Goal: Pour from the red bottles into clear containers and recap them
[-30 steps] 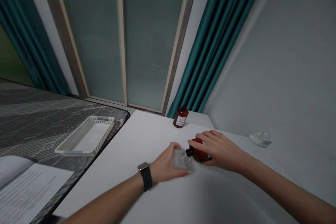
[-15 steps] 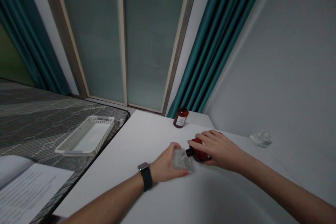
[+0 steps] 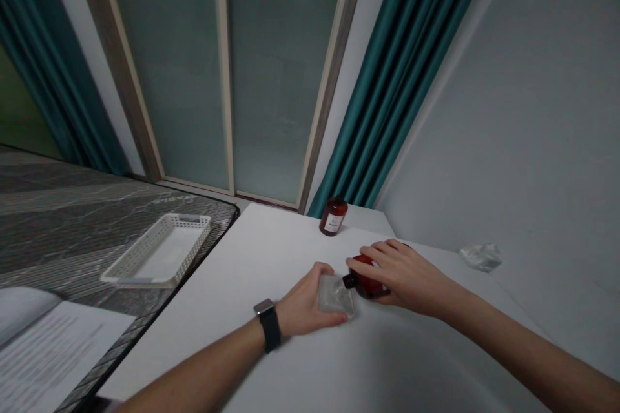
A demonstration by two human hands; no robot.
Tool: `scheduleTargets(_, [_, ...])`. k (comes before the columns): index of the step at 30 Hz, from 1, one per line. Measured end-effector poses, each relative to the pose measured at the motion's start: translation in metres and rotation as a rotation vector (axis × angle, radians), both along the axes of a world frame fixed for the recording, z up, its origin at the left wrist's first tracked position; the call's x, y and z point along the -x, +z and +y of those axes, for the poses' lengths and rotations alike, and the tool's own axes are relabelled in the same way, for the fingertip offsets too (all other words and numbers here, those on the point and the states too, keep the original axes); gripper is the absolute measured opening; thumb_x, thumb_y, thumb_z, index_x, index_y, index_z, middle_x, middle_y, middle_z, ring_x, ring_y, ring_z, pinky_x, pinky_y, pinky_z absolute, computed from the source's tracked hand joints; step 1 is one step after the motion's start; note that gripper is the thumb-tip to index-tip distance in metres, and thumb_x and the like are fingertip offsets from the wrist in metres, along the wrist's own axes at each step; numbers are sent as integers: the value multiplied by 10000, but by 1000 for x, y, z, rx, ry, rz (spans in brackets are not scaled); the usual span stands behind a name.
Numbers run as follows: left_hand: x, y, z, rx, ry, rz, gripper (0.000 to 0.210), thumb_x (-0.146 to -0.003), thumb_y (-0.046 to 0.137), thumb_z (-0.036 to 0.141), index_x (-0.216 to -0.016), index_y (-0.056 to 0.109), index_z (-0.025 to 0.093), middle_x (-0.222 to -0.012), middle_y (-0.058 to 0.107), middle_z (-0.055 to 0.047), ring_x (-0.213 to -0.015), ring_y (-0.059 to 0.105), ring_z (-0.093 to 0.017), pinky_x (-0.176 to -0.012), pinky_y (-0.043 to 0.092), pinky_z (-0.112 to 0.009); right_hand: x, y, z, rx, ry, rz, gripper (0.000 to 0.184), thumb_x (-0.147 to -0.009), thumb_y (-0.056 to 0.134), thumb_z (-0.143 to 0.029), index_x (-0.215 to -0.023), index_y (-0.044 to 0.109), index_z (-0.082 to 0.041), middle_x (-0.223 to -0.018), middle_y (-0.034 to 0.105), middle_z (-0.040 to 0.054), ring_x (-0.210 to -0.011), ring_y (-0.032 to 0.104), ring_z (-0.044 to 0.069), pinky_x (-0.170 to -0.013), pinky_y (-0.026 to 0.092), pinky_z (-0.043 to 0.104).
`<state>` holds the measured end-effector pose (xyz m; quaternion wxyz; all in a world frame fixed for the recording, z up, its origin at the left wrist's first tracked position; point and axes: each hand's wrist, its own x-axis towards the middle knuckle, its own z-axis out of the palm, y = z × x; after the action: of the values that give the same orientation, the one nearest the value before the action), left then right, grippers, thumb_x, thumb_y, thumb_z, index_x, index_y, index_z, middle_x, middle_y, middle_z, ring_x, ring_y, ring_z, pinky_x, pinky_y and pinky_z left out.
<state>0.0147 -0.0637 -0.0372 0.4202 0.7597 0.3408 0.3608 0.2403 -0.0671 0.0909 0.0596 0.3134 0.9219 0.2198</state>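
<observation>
My left hand (image 3: 307, 305) is closed around the sides of a clear square container (image 3: 335, 297) on the white table. In my right hand (image 3: 397, 274) lies a dark red-brown bottle (image 3: 367, 276), tipped sideways with its black neck (image 3: 349, 281) over the container's right part. Whether a cap is on that neck, or liquid is flowing, I cannot tell. My fingers hide much of the bottle. Farther back, a second red-brown bottle (image 3: 333, 217) with a white label stands upright, touched by neither hand.
The white table (image 3: 252, 264) reaches the wall on the right, where crumpled clear plastic (image 3: 481, 257) lies. To the left, a white perforated basket (image 3: 162, 251) and an open book (image 3: 58, 348) rest on a dark patterned surface (image 3: 97, 213). Teal curtains (image 3: 387, 77) hang behind the table.
</observation>
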Motion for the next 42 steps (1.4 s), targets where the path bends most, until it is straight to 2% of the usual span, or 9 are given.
scheduleTargets(5, [0, -1, 0, -17, 13, 10, 643, -678, 823, 331, -1159, 419, 193, -1063, 588, -67, -919, 581, -234, -787, 466, -367, 0, 0, 1, 1, -3, -8, 668, -715, 829, -440, -1276, 500, -286, -1111, 674, 63, -938, 631, 287, -757, 445, 382])
scheduleTargets(14, [0, -1, 1, -26, 16, 7, 641, -679, 817, 333, -1163, 417, 205, -1058, 591, -63, -913, 589, -236, -778, 472, -364, -1, -1, 1, -9, 11, 13, 616, -741, 807, -419, -1266, 513, -287, -1105, 680, 64, -944, 630, 273, -748, 435, 368])
scheduleTargets(20, [0, 1, 0, -12, 10, -5, 631, -677, 815, 321, -1151, 417, 198, -1053, 592, -64, -904, 594, -238, -768, 476, -355, 0, 0, 1, -11, 9, -7, 666, -704, 837, -440, -1262, 507, -288, -1109, 678, 58, -930, 634, 282, -746, 440, 375])
scheduleTargets(42, [0, 4, -1, 8, 3, 8, 629, -693, 806, 332, -1157, 407, 187, -1063, 587, -75, -920, 576, -236, -788, 463, -368, -1, 0, 2, -36, 45, 0, 601, -745, 801, -411, -1261, 517, -288, -1102, 669, 57, -930, 621, 268, -740, 425, 364])
